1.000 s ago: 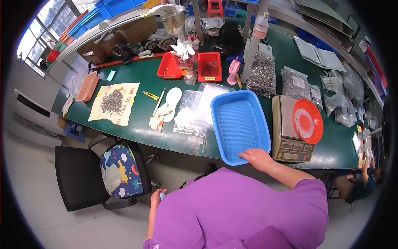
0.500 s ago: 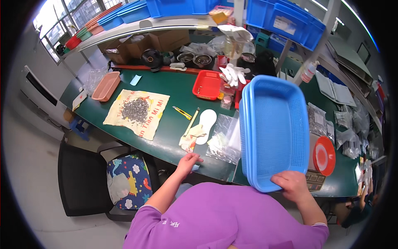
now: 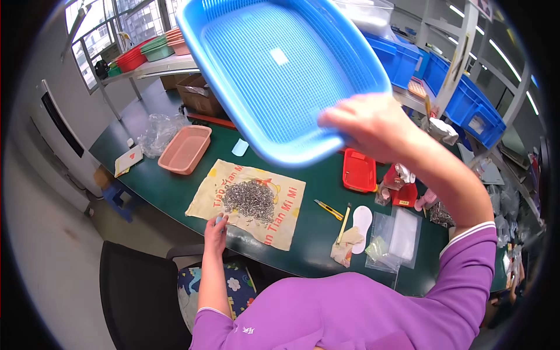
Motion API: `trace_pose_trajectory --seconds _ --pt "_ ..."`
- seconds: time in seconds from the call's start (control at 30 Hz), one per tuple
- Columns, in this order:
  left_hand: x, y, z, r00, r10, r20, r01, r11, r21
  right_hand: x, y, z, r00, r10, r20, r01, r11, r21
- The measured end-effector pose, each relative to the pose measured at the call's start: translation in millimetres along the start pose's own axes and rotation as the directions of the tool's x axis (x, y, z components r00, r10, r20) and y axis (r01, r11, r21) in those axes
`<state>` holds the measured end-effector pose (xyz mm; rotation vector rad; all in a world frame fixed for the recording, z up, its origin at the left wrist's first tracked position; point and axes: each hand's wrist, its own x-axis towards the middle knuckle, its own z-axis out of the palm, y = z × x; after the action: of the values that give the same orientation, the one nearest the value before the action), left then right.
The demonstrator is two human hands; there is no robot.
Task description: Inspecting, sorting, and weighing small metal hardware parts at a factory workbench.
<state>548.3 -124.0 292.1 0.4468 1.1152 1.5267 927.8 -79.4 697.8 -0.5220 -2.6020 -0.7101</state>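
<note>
My right hand (image 3: 370, 125) grips the near right rim of a blue mesh plastic basket (image 3: 274, 87). It is lifted high over the far side of the table and tilted toward me. Whether other baskets are nested behind it is hidden. My left hand (image 3: 216, 234) is closed at the table's front edge, with a small light-blue piece, too small to name, showing at its fingertips. Just beyond it lies a printed cream cloth (image 3: 286, 216), bearing a heap of small dark metal parts (image 3: 249, 201).
Left on the green table (image 3: 280, 261) are a pink basket (image 3: 185, 150) and clear plastic bags (image 3: 157, 135). A yellow cutter (image 3: 329, 210), a white insole-shaped piece (image 3: 361, 228), plastic bags (image 3: 403, 236) and a red tray (image 3: 359, 170) lie right. A chair (image 3: 140, 291) stands near left.
My right hand has raised the blue basket from the table's right side up and leftward. My left hand has moved left to the cloth. The view has shifted left.
</note>
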Motion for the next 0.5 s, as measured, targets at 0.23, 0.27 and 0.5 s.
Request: trace_pose_trajectory --seconds 0.23,0.27,0.5 --pt "-25 -15 -125 0.972 0.005 -0.235 -0.093 0.927 -0.362 196 180 71 0.910 0.380 -0.166 -0.413 0.873 -0.260" --pt "-32 -24 -141 0.957 -0.076 -0.281 -0.040 0.922 -0.385 207 200 78 0.860 0.491 -0.139 -0.510 0.818 -0.265" --pt "-72 -68 -226 0.832 -0.290 -0.474 0.091 0.913 -0.398 211 273 128 0.814 0.561 0.151 -0.441 0.767 -0.466"
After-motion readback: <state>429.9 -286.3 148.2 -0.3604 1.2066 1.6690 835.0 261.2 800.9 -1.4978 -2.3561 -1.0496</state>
